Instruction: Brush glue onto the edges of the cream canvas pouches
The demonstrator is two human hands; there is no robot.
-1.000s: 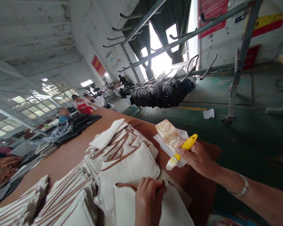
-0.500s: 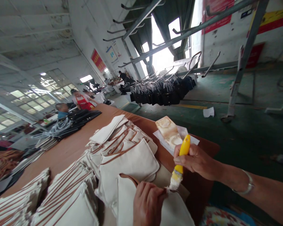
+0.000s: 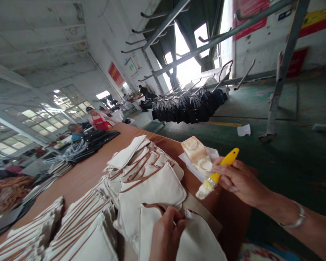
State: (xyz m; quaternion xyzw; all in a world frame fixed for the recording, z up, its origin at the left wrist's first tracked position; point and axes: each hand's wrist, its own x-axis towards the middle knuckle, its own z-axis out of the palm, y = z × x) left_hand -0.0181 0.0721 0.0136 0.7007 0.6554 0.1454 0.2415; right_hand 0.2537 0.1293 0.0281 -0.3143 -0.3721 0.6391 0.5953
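In my right hand [image 3: 235, 179] is a brush with a yellow handle [image 3: 229, 157]. Its bristles, caked in pale paste, point down and left, apart from the work. My left hand [image 3: 168, 232] pinches the top edge of a white bag piece [image 3: 199, 237] with brown inside, at the table's front edge. My fingertips hide part of that edge. Just behind lies a similar white bag piece [image 3: 152, 190], leaning on a pile. Beyond the brush sits a cream-coloured container [image 3: 195, 152] smeared with paste, on a white sheet [image 3: 213, 154].
Rows of stacked white bag pieces [image 3: 81, 224] cover the near left of the brown table [image 3: 97, 157]. Black pieces [image 3: 100, 141] with pale cords lie farther back. Past the table stands a metal rack [image 3: 274, 90] hung with black bags [image 3: 190, 110]. Other people work in the background.
My right hand has lifted the brush off the bag edge and moved right, tilting the handle over. My left hand still grips the edge, its fingers shifted slightly.
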